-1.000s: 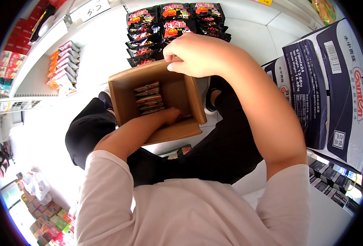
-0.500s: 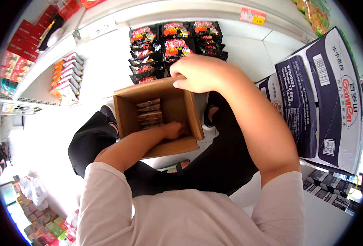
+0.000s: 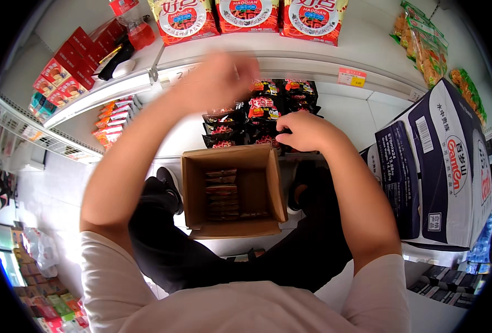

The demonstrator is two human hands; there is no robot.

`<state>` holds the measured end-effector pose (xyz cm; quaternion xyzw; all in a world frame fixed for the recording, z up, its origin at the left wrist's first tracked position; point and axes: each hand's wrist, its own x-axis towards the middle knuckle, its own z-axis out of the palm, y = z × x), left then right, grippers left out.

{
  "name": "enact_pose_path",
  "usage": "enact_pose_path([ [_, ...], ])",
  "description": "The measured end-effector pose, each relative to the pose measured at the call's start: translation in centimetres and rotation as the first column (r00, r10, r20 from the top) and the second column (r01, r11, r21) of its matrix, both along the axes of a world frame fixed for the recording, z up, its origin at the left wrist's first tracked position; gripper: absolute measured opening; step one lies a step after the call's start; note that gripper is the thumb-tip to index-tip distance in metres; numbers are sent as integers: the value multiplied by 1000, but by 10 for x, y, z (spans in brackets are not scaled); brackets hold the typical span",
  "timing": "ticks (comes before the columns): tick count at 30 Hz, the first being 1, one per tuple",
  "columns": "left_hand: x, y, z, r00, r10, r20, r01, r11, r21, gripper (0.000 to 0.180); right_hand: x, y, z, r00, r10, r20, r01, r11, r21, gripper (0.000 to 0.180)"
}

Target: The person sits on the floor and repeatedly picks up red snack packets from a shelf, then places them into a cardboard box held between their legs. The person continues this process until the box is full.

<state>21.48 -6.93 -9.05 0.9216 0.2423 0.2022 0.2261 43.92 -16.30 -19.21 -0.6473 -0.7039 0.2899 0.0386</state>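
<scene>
My left hand (image 3: 219, 82) is raised over the front edge of the shelf, above the left part of the black snack packets (image 3: 264, 108). Motion smears its fingers, so what it may hold cannot be made out. My right hand (image 3: 311, 131) is at the near right of those packets, thumb and forefinger apart, with no grip on a packet visible. The packets stand in several rows on the low white shelf. Between my feet, an opened cardboard box (image 3: 197, 187) contains a stack of small flat packets (image 3: 222, 194) along its left side.
A large blue-and-white carton (image 3: 443, 166) stands close on my right. Above the low shelf, an upper shelf (image 3: 296, 62) carries red-and-white bags (image 3: 246, 15). Orange-and-white packets (image 3: 115, 119) stand at the left, below red boxes (image 3: 62, 69).
My left hand has come up out of the box to above the shelf. My right hand has left the box's rim for the black packets. The view has tilted up, showing more upper shelf.
</scene>
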Motion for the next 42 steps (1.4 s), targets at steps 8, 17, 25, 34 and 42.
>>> enact_pose_path([
  [8, -39, 103, 87, 839, 529, 126, -500, 660, 561, 42, 3, 8, -20, 988, 149, 49, -148, 989, -21, 38],
  [17, -79, 105, 67, 864, 502, -43, -353, 664, 659, 40, 1, 9, -17, 988, 146, 55, -140, 986, -91, 40],
  [25, -107, 31, 36, 801, 361, 477, -586, 636, 503, 29, -4, 9, -22, 985, 171, 30, -172, 984, 36, 30],
  [34, -99, -38, -31, 645, 536, 544, 142, 616, -775, 29, -53, -12, 41, 354, 47, -934, 69, 995, 76, 40],
  [42, -90, -56, -65, 752, 545, 369, 237, 299, -924, 25, -78, -14, 24, 329, -126, -936, 203, 977, -60, 38],
])
